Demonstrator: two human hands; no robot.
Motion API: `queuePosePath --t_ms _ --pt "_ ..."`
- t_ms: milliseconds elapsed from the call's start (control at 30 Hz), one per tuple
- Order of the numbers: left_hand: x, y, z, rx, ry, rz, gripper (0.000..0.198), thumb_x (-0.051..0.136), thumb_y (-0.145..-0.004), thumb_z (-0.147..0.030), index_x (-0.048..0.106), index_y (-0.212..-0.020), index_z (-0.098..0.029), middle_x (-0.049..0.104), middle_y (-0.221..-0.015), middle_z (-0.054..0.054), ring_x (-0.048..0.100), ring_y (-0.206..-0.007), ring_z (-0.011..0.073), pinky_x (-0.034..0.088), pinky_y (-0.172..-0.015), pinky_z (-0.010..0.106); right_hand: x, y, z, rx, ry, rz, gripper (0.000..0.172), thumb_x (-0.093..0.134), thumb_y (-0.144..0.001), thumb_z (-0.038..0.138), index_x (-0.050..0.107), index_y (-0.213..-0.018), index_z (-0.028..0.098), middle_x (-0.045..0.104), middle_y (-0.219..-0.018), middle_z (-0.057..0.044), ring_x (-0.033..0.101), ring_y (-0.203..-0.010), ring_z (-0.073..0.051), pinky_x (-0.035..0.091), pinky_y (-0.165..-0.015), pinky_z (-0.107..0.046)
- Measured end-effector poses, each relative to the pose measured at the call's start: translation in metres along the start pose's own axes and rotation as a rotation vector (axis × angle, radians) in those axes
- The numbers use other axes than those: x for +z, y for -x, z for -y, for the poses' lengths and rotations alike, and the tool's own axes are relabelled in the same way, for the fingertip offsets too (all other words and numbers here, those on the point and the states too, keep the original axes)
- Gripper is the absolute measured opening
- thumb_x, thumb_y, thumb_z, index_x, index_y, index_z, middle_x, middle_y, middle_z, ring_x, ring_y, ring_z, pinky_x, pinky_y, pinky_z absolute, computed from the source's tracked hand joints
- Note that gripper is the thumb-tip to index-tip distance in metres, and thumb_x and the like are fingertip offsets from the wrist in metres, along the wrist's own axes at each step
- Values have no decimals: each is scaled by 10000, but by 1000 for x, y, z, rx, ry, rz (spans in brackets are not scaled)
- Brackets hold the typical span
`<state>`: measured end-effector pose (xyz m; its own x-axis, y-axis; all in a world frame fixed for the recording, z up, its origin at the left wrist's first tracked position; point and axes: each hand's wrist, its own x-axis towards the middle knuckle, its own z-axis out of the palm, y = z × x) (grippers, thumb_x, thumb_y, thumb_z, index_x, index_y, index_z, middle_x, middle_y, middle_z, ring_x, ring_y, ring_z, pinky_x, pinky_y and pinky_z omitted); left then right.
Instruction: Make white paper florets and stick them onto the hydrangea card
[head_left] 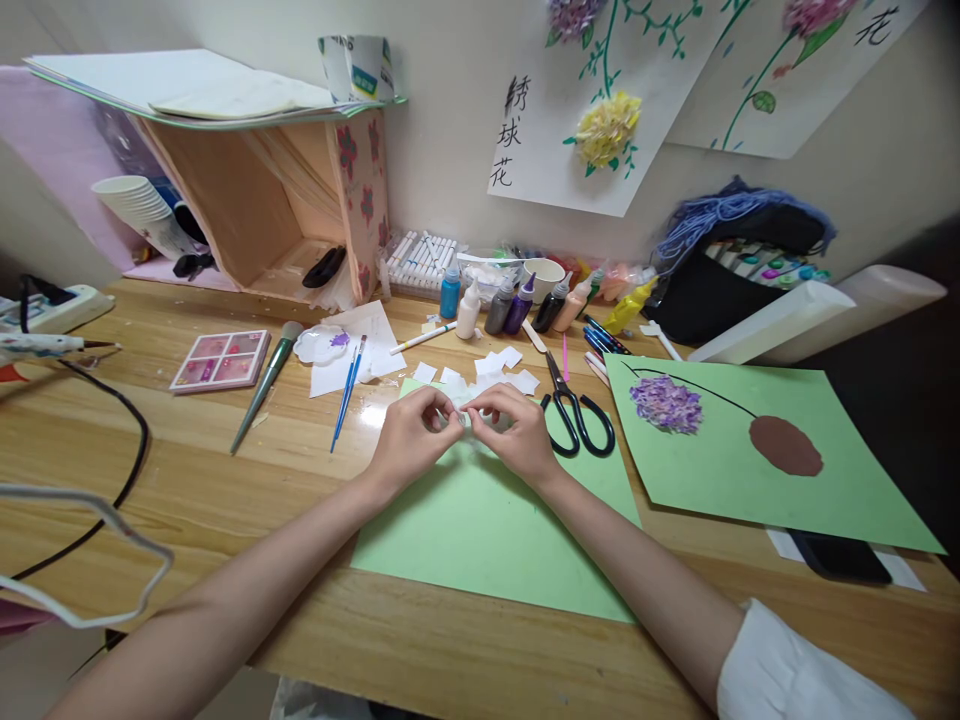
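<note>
My left hand (414, 432) and my right hand (512, 430) meet over the far edge of a light green paper sheet (487, 525) on the wooden table. Both pinch a small white paper piece (461, 412) between their fingertips. Several small white paper squares (499, 372) lie scattered just beyond the hands. Black-handled scissors (574, 410) rest right of my right hand.
A second green sheet (757, 450) with a purple paper flower lies at the right. Paint bottles (517, 300) line the wall. A palette (220, 360), brushes (349, 385), a glue gun (45, 345) and its black cable sit left. A phone (840, 555) lies near the right edge.
</note>
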<state>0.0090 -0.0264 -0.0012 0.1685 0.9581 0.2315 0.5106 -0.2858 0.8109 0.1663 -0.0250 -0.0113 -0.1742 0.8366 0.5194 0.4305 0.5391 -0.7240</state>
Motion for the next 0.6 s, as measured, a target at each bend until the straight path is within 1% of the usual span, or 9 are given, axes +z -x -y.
queuePosePath --t_ms 67,167,233,333,467,600 --pt "-1 0 -1 11 10 14 81 552 -736 -230 549 -679 -173 563 -641 -15 483 -574 100 388 -559 218 0 0 0 12 -7 4 72 600 -774 164 664 -784 195 609 -697 -20 510 -639 -139 413 -545 -263" --pt "-2 0 -2 21 31 42 92 550 -750 -255 559 -705 -176 575 -666 -11 499 -590 105 395 -566 220 0 -1 0 5 -22 44 55 612 -773 185 659 -799 198 629 -726 -27 521 -671 -148 419 -555 -267" --pt "-2 0 -1 15 33 54 89 551 -751 -260 568 -718 -179 579 -666 -11 506 -587 107 399 -566 222 1 0 0 -3 -12 57 42 610 -776 185 648 -766 199 631 -715 -26 521 -677 -152 419 -563 -273" --pt "-1 1 0 7 11 55 81 553 -744 -254 575 -714 -182 573 -636 -16 505 -572 107 396 -558 223 2 0 -1 -12 24 59 70 600 -780 181 628 -720 199 616 -683 -20 508 -651 -151 416 -578 -284" --pt "1 1 1 -1 -29 48 88 558 -738 -252 559 -693 -176 575 -638 -14 501 -569 104 386 -552 223 2 1 -1 -41 67 71 94 590 -776 163 616 -693 198 598 -659 -16 503 -650 -154 415 -621 -301" --pt "1 1 1 -9 -55 59 107 558 -740 -265 548 -679 -177 548 -610 -22 491 -562 104 376 -543 223 2 1 -1 -36 88 75 106 584 -768 147 607 -677 196 588 -650 -15 496 -648 -156 411 -629 -302"
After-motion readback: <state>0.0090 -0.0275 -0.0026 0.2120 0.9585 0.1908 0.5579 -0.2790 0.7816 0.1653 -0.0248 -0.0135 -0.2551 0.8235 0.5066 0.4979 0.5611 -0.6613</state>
